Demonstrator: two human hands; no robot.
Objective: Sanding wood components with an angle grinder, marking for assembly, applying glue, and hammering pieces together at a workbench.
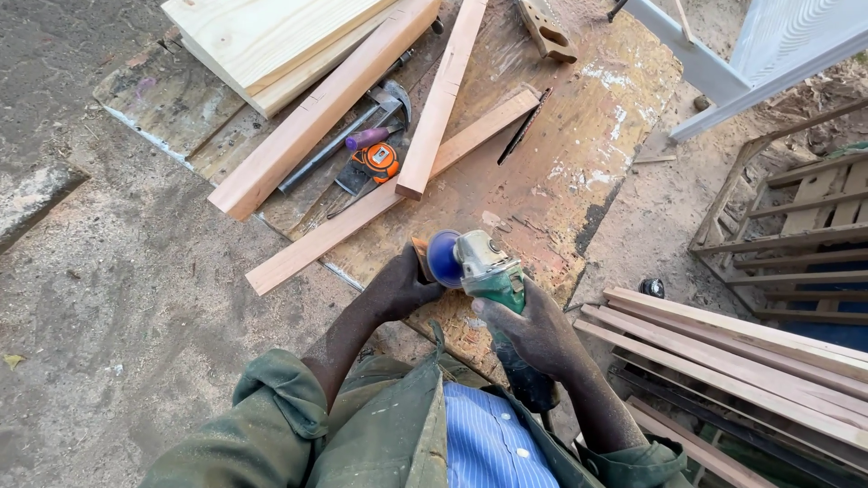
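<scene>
On the ground lies a wide, worn sheet of board (542, 172) that serves as the worktop, with the person crouched at its near edge. Toward its far left corner rests a stack of pale planks (262, 41), and beside them a thick timber (321, 113) runs on a slant. Two slimmer battens cross near the middle: a short one (441, 99) lying over a long one (389, 194) that reaches toward the near left edge. Off the right edge, a bundle of strips (750, 357) lies on the sand beneath a slatted frame (805, 226).

At the near edge the angle grinder (484, 267) is held above the board, its blue disc (443, 258) facing left. The right hand (533, 330) is wrapped firmly round the green body. The left hand (402, 287) is closed on a small wooden piece (420, 258) pressed right beside the disc (its shape is mostly hidden).

Between the timber and the battens sit a claw hammer (348, 136), an orange tape measure (378, 161) and a purple-handled tool (369, 137).

The risk, as I judge it, lies in the bare left fingers sitting so close to the disc: a piece that small could catch, kick out of the grip, and pull the fingers into the wheel. The loose shirt front hanging just below the tool could also snag if the grinder dips.
</scene>
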